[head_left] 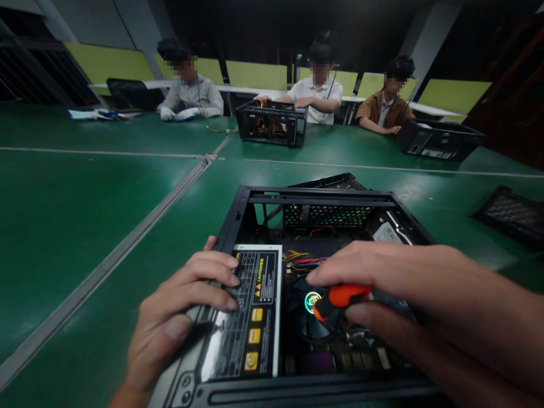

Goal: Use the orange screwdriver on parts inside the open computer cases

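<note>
A black computer case [238, 218] lies on its side in front of me with its open side up. My left hand [174, 306] rests on the labelled power supply [266, 317] at the case's left, fingers stretched out over the label and the thumb near the case wall. Over the middle of the case, my right hand [382, 283] is closed around an orange-and-black screwdriver handle [348, 294]. Its shaft and tip cannot be made out. Beneath it sits the round CPU fan [312, 328], partly covered by the hand. Coloured cables [304, 260] run beside the power supply.
A black panel [335, 181] leans behind the case, and a dark mesh panel [512, 212] lies at right on the green table [106, 226]. Three people sit across it, two at black computer cases [272, 127]. Papers [96, 114] lie far left.
</note>
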A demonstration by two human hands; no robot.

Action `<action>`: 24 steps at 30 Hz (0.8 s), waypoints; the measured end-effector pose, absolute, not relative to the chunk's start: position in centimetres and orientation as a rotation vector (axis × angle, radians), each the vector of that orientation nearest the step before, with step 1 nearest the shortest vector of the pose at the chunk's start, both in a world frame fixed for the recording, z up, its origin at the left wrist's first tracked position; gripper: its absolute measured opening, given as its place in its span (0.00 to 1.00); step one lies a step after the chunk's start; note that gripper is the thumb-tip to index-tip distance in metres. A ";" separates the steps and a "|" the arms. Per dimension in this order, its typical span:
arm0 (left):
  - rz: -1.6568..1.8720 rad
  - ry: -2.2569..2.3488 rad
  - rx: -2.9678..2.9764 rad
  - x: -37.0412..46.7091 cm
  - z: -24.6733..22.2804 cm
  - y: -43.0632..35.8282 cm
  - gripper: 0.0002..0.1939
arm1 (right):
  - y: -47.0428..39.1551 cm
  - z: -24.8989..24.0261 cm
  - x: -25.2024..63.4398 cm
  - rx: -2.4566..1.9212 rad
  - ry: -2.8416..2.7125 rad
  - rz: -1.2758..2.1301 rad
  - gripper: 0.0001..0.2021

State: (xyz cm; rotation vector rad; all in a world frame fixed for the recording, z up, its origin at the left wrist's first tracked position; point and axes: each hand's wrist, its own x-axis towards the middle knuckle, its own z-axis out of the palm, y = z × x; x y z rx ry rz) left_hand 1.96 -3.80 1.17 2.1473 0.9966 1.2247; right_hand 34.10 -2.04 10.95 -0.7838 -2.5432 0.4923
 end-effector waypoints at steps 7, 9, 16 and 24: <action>1.249 1.023 2.186 2.1 1.2 -3.6 0.21 | -1.8 10.3 32.3 -0.677 -2.640 0.722 0.20; 1.231 1.006 2.205 2.1 1.2 -3.6 0.20 | -1.8 10.3 32.3 -0.674 -2.638 0.760 0.19; 1.245 1.013 2.185 2.1 1.1 -3.8 0.21 | -1.6 9.9 31.4 -0.674 -2.680 0.754 0.17; 1.268 1.000 2.164 2.3 1.0 -3.9 0.22 | -2.6 9.0 31.5 -0.621 -2.773 0.418 0.13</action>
